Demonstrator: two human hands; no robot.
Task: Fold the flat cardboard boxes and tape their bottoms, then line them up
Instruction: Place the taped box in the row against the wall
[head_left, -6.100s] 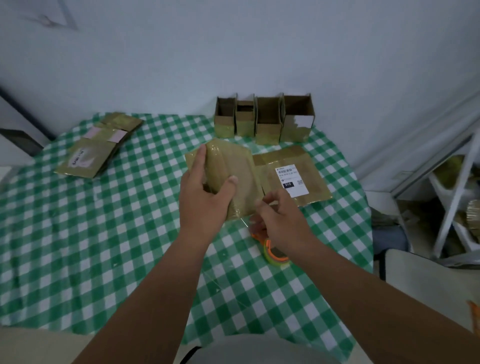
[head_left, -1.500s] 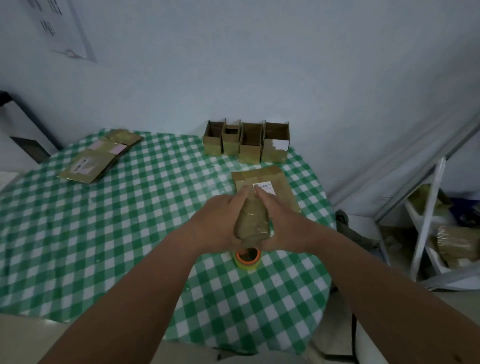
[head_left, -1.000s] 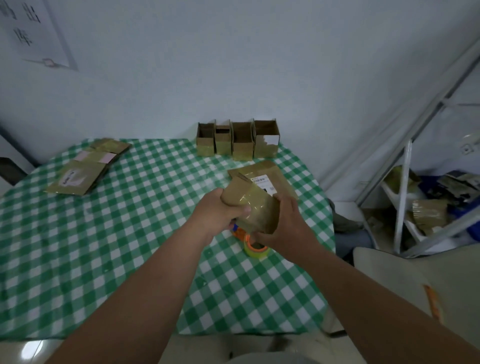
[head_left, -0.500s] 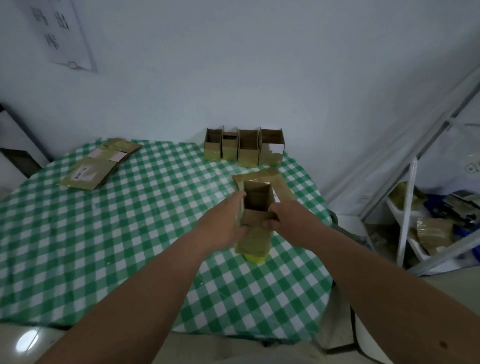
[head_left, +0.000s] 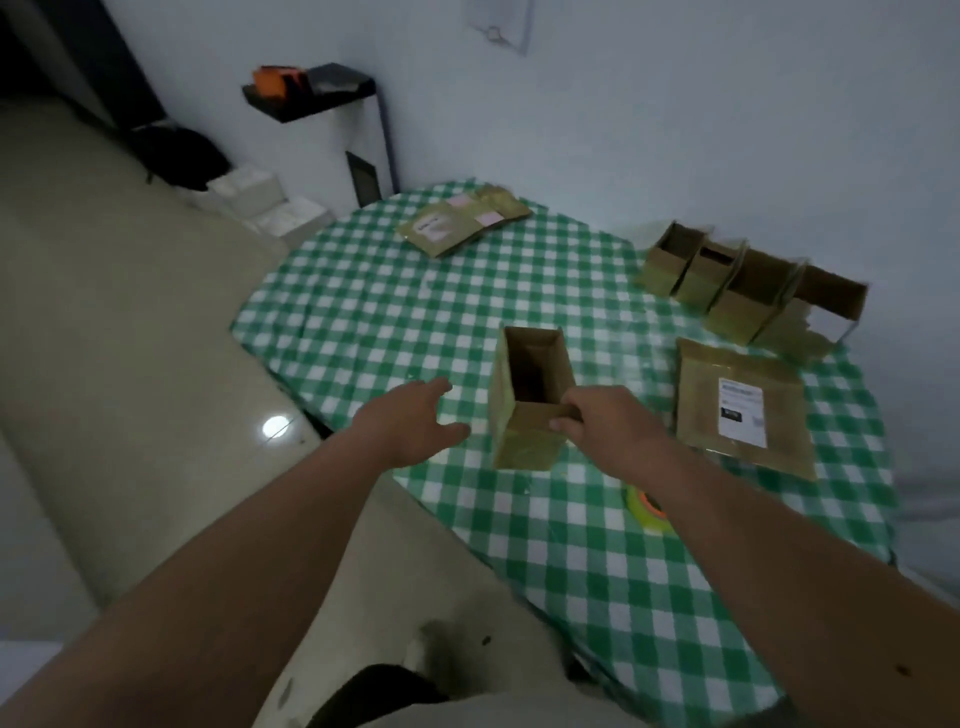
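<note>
Folded box (head_left: 527, 402) upright, open end up, over middle of checked table (head_left: 571, 545). Right hand (head_left: 605, 428) pinches near rim of box, thumb outside. Left hand (head_left: 410, 423) just left of box, not touching, fingers spread and relaxed. Flat box with white label (head_left: 740, 413) lies right of it. Tape roll (head_left: 647, 506) near right forearm. Row of four folded boxes (head_left: 748, 291) at far edge by wall. Stack of flat boxes (head_left: 460, 226) far left.
</note>
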